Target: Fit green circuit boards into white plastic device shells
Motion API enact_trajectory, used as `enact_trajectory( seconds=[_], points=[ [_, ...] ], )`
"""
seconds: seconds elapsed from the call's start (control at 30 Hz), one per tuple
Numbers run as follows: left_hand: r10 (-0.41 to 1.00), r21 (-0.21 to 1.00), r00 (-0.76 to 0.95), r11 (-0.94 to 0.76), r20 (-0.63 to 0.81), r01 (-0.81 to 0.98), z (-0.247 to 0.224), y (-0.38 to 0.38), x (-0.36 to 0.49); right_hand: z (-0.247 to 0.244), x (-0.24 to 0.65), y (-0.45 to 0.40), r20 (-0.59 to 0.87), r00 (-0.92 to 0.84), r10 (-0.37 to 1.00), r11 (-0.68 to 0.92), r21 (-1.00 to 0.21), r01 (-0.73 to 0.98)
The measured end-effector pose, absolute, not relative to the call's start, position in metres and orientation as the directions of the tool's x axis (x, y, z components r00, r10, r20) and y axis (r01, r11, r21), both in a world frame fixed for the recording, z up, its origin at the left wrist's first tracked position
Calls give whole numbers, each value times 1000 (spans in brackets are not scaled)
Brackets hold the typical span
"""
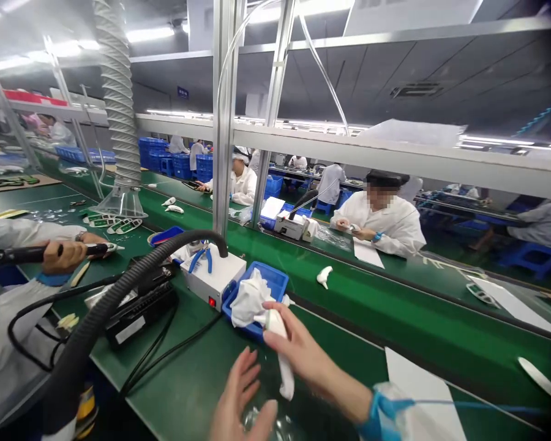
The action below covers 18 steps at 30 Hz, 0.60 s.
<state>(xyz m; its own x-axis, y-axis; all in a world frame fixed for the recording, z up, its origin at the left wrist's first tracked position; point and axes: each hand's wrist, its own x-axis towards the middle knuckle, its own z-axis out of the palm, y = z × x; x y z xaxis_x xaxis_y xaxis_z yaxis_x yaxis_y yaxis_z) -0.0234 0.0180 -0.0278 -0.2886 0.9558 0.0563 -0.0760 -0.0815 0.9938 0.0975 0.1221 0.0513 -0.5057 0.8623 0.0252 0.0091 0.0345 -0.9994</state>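
Note:
My right hand (pixel 298 343) grips a white handheld plastic device (pixel 279 331), with its narrow end hanging down over the bench. Its upper end is close to a crumpled white cloth (pixel 252 298) lying in a small blue bin (pixel 275 278); whether they touch I cannot tell. Lower and to the left, my left hand (pixel 243 398) is open with fingers spread and nothing in it. Clear plastic pieces (pixel 275 422) lie on the bench beside it, partly hidden by that hand.
A white box (pixel 215 278) with a red switch carries blue pliers (pixel 201 258). A black hose (pixel 133 294) arches at the left, near a co-worker's hand (pixel 64 256) on a black tool. The green conveyor (pixel 349 300) carries a white part (pixel 324 277). White paper (pixel 422 392) lies right.

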Motion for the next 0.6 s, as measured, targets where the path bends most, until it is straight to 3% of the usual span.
enact_trajectory(
  seconds=[0.2, 0.4, 0.6],
  points=[
    [983, 971, -105, 129, -152, -203, 1, -15, 2, 37, 119, 35, 1, -563, 826, 34, -998, 49],
    [990, 906, 39, 138, -134, -400, 9, -40, 0, 31, 142, 2, 35, -462, 886, 47, -999, 14],
    [984, 960, 111, 163, -141, -227, 17, -59, 7, 16, 146, -4, 16, -372, 928, 17, -1000, 0]
  ],
)
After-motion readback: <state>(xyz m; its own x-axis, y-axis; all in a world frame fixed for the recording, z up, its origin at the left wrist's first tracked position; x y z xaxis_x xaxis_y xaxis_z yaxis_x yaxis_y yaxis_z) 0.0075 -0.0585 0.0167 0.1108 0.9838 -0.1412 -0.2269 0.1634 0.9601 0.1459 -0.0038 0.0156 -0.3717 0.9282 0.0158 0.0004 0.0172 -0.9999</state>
